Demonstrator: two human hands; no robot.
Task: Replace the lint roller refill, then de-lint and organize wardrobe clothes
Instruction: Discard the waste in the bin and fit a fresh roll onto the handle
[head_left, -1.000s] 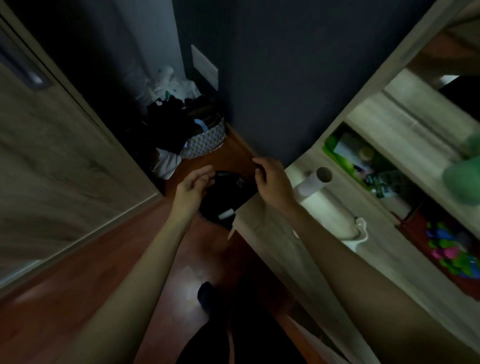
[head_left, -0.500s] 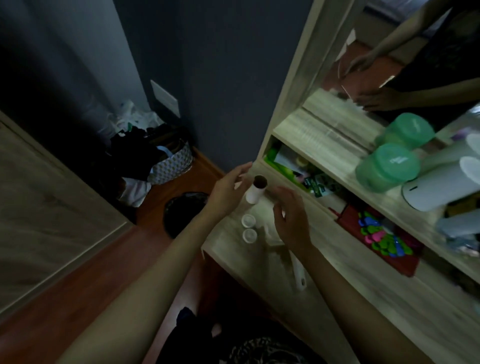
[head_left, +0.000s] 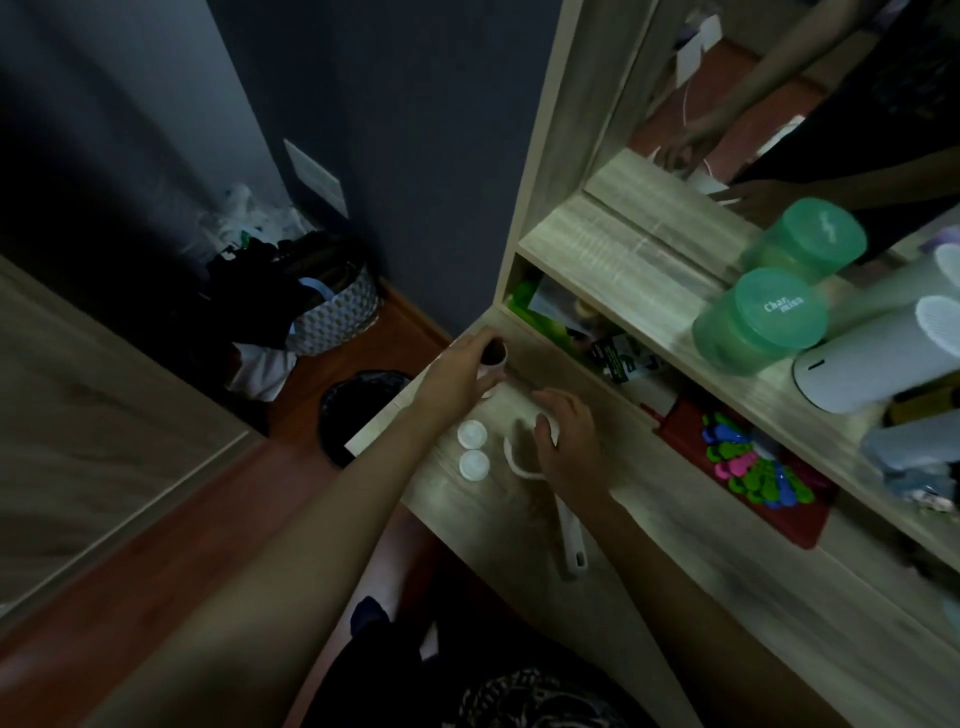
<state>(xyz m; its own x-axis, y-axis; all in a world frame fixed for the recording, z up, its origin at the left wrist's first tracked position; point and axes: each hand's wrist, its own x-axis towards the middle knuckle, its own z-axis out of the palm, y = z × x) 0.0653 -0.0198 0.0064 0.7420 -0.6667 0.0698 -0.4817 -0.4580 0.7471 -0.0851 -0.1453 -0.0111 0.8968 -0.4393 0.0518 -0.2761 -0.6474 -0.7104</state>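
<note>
The lint roller refill (head_left: 494, 358), its hollow core showing, is held upright near the corner of the wooden desk (head_left: 675, 519), gripped by the left hand (head_left: 460, 376). The white roller frame (head_left: 561, 514) is pressed under the right hand (head_left: 563, 441), fingers curled on its head. One refill, one frame and two round caps (head_left: 472, 449) are counted. If nudged, the caps could roll into the bin (head_left: 358, 415) below.
</note>
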